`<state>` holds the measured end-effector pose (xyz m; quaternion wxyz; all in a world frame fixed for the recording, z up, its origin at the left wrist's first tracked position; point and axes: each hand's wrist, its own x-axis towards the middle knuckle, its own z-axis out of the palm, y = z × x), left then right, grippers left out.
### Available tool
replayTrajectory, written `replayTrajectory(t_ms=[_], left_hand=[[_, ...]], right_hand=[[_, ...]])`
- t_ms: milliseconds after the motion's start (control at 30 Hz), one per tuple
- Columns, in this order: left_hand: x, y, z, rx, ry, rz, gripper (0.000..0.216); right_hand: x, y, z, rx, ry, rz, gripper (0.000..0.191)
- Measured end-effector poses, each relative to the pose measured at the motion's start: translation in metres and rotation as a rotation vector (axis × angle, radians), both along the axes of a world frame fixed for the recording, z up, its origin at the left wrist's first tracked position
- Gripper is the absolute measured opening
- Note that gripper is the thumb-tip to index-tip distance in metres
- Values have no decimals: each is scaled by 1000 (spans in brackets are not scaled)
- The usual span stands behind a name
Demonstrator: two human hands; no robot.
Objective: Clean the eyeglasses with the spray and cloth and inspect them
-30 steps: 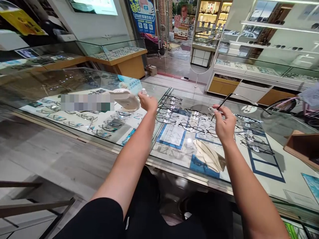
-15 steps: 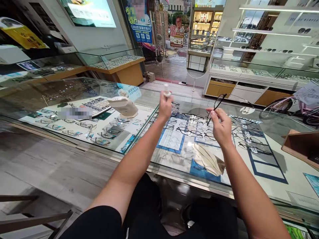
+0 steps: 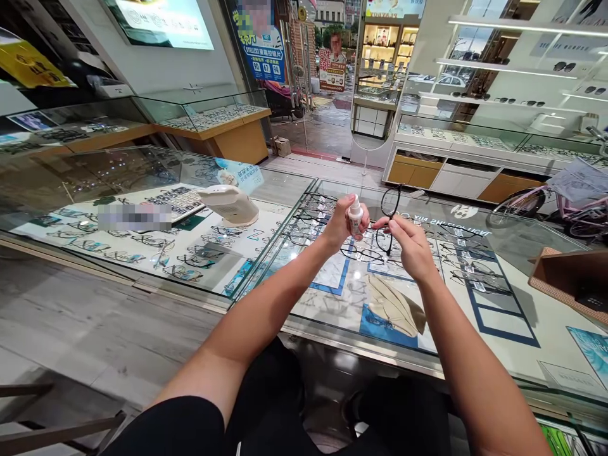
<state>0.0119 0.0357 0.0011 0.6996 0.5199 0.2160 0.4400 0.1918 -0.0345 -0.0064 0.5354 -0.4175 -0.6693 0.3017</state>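
In my left hand (image 3: pixel 339 225) is a small white spray bottle (image 3: pixel 355 215), held upright with my fingers wrapped round it. Close to its right, my right hand (image 3: pixel 415 247) pinches a pair of black-framed eyeglasses (image 3: pixel 390 201). The glasses are turned on end, one lens above the other, and their lenses are near the bottle's nozzle without touching it. Below both hands, a beige cleaning cloth (image 3: pixel 392 304) lies crumpled on the glass counter (image 3: pixel 327 316), partly over a blue-and-white printed sheet (image 3: pixel 380 326).
Rows of eyeglasses (image 3: pixel 460 253) show beneath the counter's glass. To the left stand a cream-coloured device (image 3: pixel 230 204) and a keyboard (image 3: pixel 180 206). A brown wooden box (image 3: pixel 567 282) sits at the right, with a pink bicycle (image 3: pixel 551 206) beyond.
My left hand has moved right with the spray bottle, close to the glasses. My right hand has shifted slightly left, and the glasses have turned so their lenses stand upright.
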Motion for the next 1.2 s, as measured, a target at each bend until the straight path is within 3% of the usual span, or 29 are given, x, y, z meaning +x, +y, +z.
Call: replayTrajectory(t_ms=[267,633,1033,1200], left_hand=[[-2,1,-2,-52,71,-149,81],[2,2,-10,120,295,70,72],[2,1,-12,98,280,89,71],[2,1,-13,110,279,-3,73]], right_hand=[[-5,-3,4,-42,20,54,41],[-9,-5,5,-61,32,162,41],[-8,-4,4,-93,50,198,44],[-2,3,-3,-90,164,112,37]])
